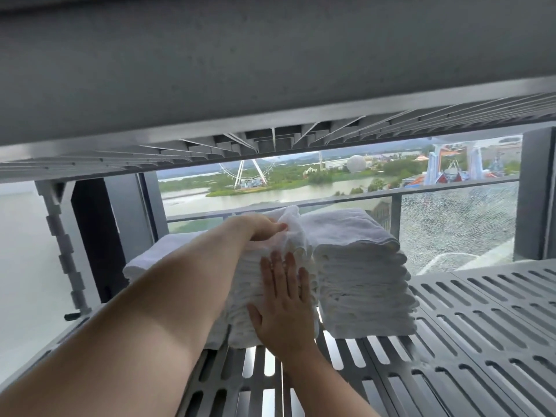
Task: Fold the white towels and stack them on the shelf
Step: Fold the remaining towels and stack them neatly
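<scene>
Left hand [264,228] pinches, right hand [282,299] presses; three stacks [361,284]

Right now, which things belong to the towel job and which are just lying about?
Job: left hand gripping top towel; right hand flat against middle stack; right stack; low left stack; slatted shelf.
Just there: upper shelf; cracked glass panel; Ferris wheel outside.

Soft, overcast daylight came through the window [331,188] at the back, so the scene was evenly bright with no hard shadows. The upper shelf [240,55] was dim and grey underneath. The white towels [361,281] were nearly blown out, their folds faint. Pale glare showed on the lower shelf [469,320]. Wide-angle distortion bent the edges, and the left side was hazy and smeared.
</scene>
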